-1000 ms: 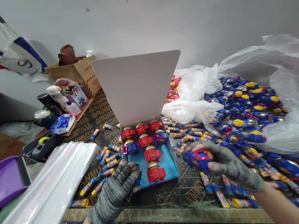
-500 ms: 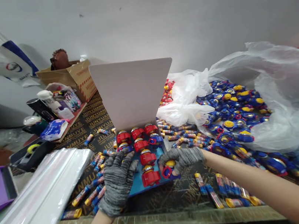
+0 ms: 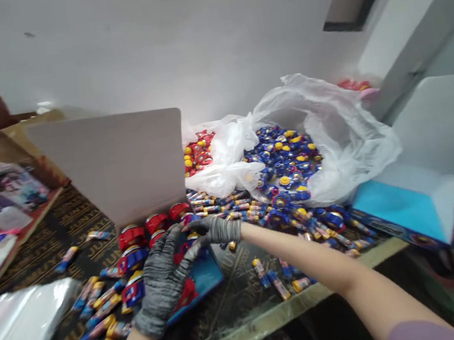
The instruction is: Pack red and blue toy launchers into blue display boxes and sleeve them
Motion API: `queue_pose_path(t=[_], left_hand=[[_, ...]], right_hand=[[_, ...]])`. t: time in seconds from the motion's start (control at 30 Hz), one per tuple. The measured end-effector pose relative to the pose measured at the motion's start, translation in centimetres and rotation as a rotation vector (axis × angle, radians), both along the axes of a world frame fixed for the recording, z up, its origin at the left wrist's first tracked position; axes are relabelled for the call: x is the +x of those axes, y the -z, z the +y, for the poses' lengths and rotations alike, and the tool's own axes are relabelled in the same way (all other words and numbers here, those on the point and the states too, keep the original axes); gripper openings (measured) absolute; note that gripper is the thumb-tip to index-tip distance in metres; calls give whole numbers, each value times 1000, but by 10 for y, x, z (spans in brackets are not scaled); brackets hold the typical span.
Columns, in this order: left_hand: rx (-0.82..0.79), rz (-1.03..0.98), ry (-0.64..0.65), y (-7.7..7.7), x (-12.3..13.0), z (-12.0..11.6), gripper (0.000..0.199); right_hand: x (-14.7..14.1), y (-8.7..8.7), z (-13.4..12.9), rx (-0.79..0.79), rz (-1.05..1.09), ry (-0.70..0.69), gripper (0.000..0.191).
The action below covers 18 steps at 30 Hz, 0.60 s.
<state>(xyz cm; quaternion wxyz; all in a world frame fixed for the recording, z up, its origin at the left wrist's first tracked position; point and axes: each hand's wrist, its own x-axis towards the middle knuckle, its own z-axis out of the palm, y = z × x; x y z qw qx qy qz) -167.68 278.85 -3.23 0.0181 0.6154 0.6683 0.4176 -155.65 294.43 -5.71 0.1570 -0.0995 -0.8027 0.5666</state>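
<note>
An open box (image 3: 213, 275) with a raised pale lid (image 3: 123, 162) stands on the dark table, holding red toys (image 3: 131, 236) and blue toys (image 3: 131, 259) in rows. My left hand (image 3: 162, 279), in a grey striped glove, rests over the middle of the box, fingers apart, covering several toys. My right hand (image 3: 213, 231), gloved alike, reaches in at the box's right side beside a blue toy (image 3: 190, 218). Its fingers curve down near my left fingertips, and what they grip is too blurred to make out.
Small tubes (image 3: 100, 319) lie left and right of the box. Behind are plastic bags (image 3: 336, 159) with blue toys (image 3: 280, 156) and red toys (image 3: 201, 150). A second open box (image 3: 395, 207) stands right, white plastic sleeves (image 3: 29, 330) left, a cardboard box (image 3: 31, 143) back left.
The view has swung right, bringing the second box into sight. My right hand has moved from the box's front right further in, close to my left hand. More blue toys show at the box's left.
</note>
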Motion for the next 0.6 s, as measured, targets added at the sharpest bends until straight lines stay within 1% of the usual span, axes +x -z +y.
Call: queue_pose_path(t=[0.07,0.13,0.2,0.23,0.27,0.3,0.33,0.37,0.43,0.47,0.5,0.53,0.57,0.6], left_hand=[[-87,104,119,14,-8,8,50],[-120,217,219,32,-19,17,40],[-59,329,245,46,-32,25,33],[-23,378,243,49,-37,29,33],[-3,418,235,48,-41,34,32],[-17,454,225,42,-42,38,31],[-72,491,202,32,-40,42,29],[-161,538,162,19,-33,46,27],[-373,654,46,-8,-6,53,26],[-456,709,-2,-19,14,57,27],[-503,729,-20,-25,37,62,27],[-487,696,19,-26,63,68,29],[-463,635,96,-20,89,76,35],[-449,563,183,-9,114,86,45]], right_hand=[[26,8,-10,294,138,358,37],[61,13,-11,519,199,650,34],[103,18,1,665,135,860,37],[125,21,12,712,51,936,44],[146,26,25,739,-58,1006,57],[166,31,39,734,-174,1060,69],[183,38,53,703,-272,1077,79],[197,45,65,661,-345,1068,85],[214,59,83,589,-415,1015,87],[218,65,88,573,-422,993,84],[219,70,91,572,-419,982,79],[220,73,93,581,-411,980,73],[219,77,94,592,-401,982,68],[220,79,94,600,-393,981,64]])
